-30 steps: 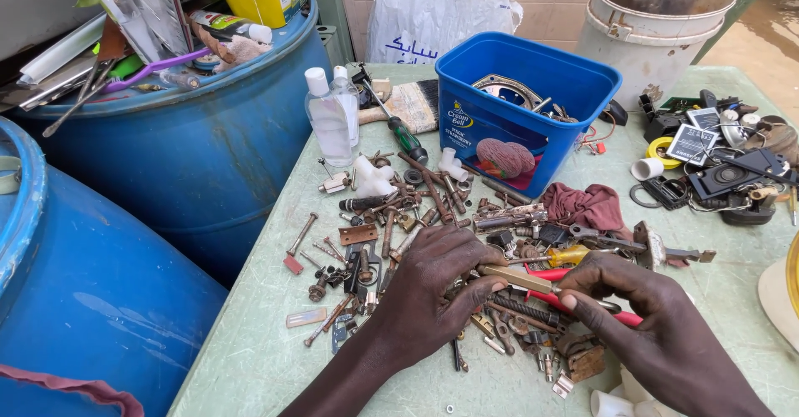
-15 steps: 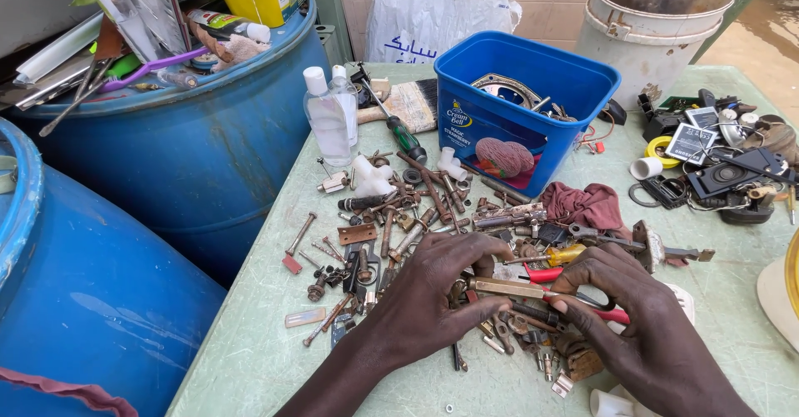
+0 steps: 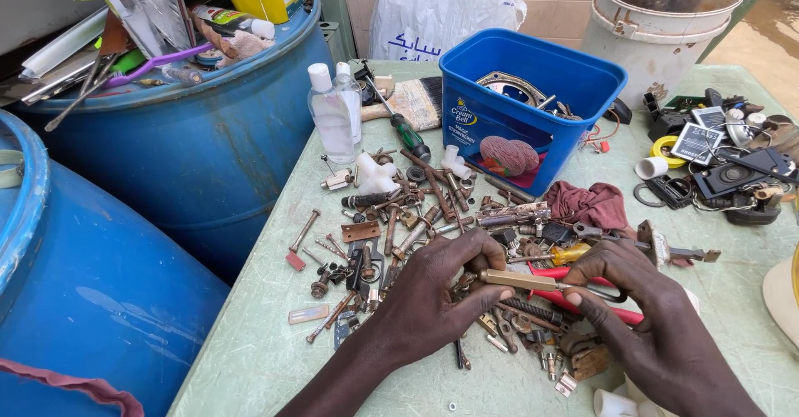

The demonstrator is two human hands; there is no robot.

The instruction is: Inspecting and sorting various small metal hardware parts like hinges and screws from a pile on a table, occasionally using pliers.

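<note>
Where bolts lie: blue tub, perhaps labelled

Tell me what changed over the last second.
Little moved. The right hand slid slightly left over the red-handled pliers, closing on the flat brass piece that the left hand pinches throughout. The hardware pile, blue tub and bottles stayed put.

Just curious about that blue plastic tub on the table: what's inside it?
Inside the blue tub a round metal ring and some small metal bits show near the rim. The tub's front wall hides whatever lies deeper.
</note>
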